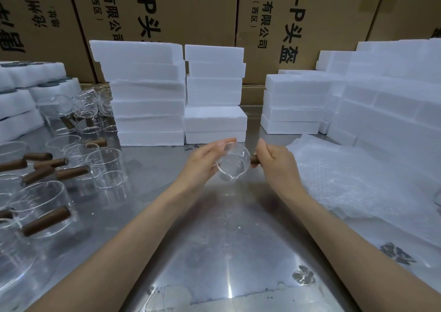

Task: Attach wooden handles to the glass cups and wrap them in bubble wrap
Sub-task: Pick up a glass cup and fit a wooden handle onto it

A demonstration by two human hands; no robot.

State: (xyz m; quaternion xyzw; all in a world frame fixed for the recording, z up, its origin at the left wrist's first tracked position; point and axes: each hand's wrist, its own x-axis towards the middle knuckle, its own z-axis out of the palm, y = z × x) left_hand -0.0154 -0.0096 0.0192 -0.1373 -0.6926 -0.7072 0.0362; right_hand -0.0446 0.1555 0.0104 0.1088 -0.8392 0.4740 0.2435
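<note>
Head view | steel table (214,252): bubble wrap sheets (353,183) right, within reach for wrapping; finished handled cups (45,206) parked left | glass cup (230,162) held mid-air at centre, spout toward wearer | left hand (202,165) cradles cup, fingers loosely curved | right hand (276,162) pinches wooden handle (254,159) at cup's side, likely seating it.

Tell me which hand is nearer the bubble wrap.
Right. The right hand grips the cup's handle just beside the bubble wrap; the left hand is beyond the cup.

Bright overhead glare on table (229,276), warped edges.
</note>
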